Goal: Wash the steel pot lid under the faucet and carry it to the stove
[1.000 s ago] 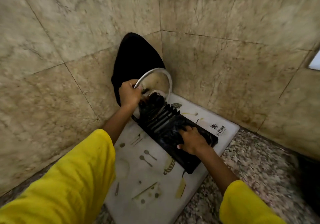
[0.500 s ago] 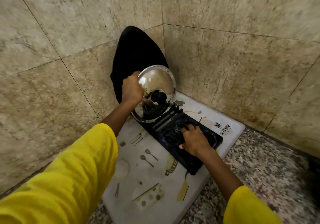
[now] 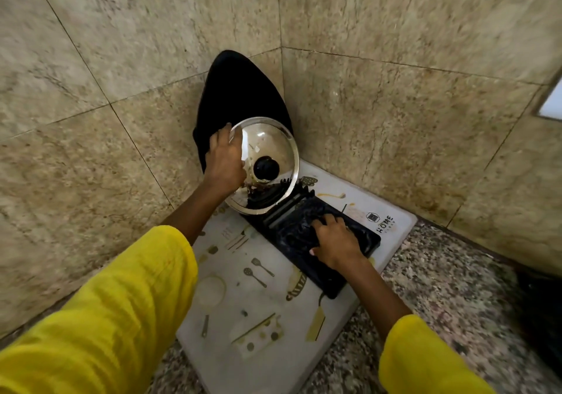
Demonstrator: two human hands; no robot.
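The steel pot lid point(image 3: 273, 147) is round and shiny with a black knob in its middle. It hangs tilted above the far end of a black slotted rack point(image 3: 307, 235), its top face turned toward me. My left hand point(image 3: 225, 162) grips the lid by its left rim. My right hand point(image 3: 334, 241) presses flat on the rack, palm down, fingers spread. Neither faucet nor stove is in view.
The rack lies on a white drying mat point(image 3: 243, 311) printed with utensils, on a speckled granite counter point(image 3: 450, 296). A black pan-like shape point(image 3: 237, 95) leans in the corner of beige tiled walls behind the lid.
My left hand has lifted the lid out of the rack and turned it from edge-on to knob side facing me. My right hand has stayed on the rack.
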